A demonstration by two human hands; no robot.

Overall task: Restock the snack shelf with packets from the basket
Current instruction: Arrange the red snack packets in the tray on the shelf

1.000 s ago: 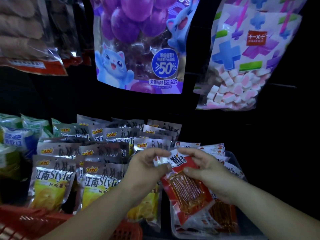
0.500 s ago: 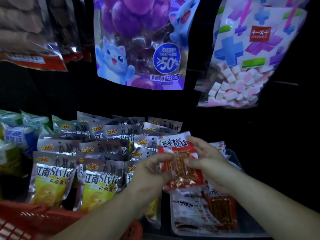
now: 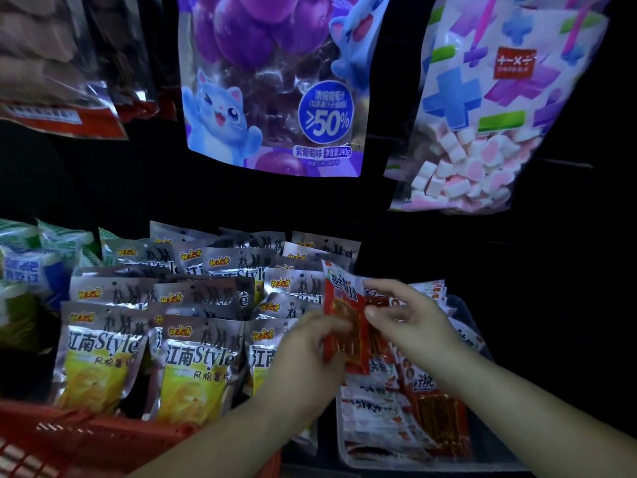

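Observation:
A red snack packet point(image 3: 344, 305) with orange strips inside stands nearly upright over the clear tray point(image 3: 463, 310) at the lower right. My left hand point(image 3: 310, 350) grips its lower left edge. My right hand point(image 3: 410, 319) pinches its right side with thumb and fingers. More red and white packets of the same kind point(image 3: 396, 405) lie stacked in the tray beneath. A corner of the red basket point(image 3: 86, 439) shows at the bottom left.
Rows of silver and yellow chip packets point(image 3: 193, 357) fill the shelf left of the tray. Green and blue packets point(image 3: 31, 263) sit at the far left. A purple grape candy bag point(image 3: 272, 84) and a marshmallow bag point(image 3: 482, 125) hang above.
The red packet has been lifted from lying tilted over the tray to standing nearly upright, edge-on, and shifted toward the back. Both hands rose with it.

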